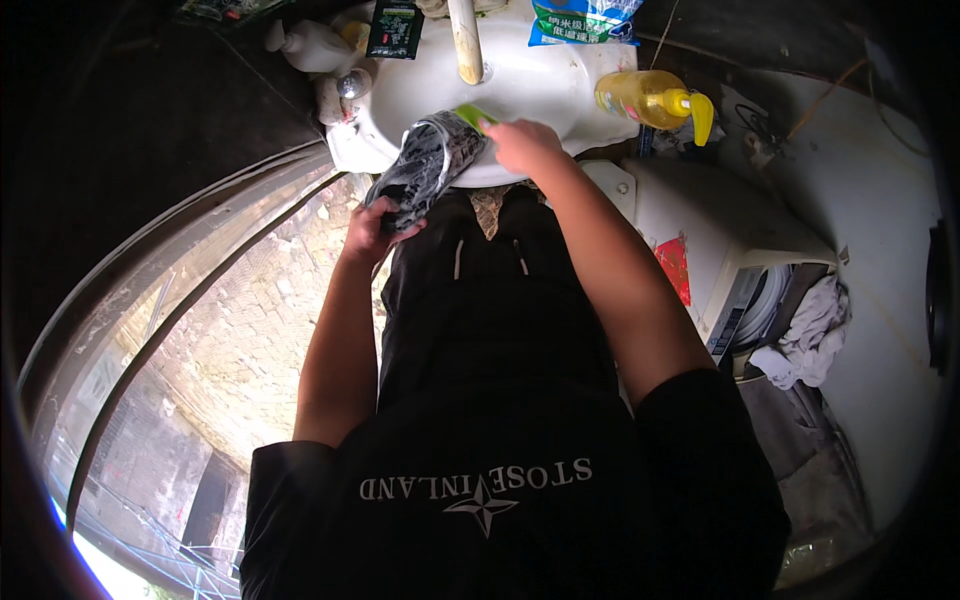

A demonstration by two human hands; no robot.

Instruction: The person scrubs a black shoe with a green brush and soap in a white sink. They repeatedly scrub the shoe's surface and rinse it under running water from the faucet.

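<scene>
My left hand (375, 228) grips a dark shoe (432, 160) streaked with white foam, holding it at a slant over the front rim of a white sink (350, 150). My right hand (525, 145) is closed round a green brush (470, 113), which is at the shoe's upper end. The brush's bristles are hidden. A pale tap (465, 40) stands above the basin.
A yellow pump bottle (640, 98) lies at the sink's right; a white bottle (305, 48), dark sachet (395, 28) and blue bag (580, 20) surround the basin. At right are a washing machine (700, 200) and white cloth (810, 330). A window (170, 350) fills the left.
</scene>
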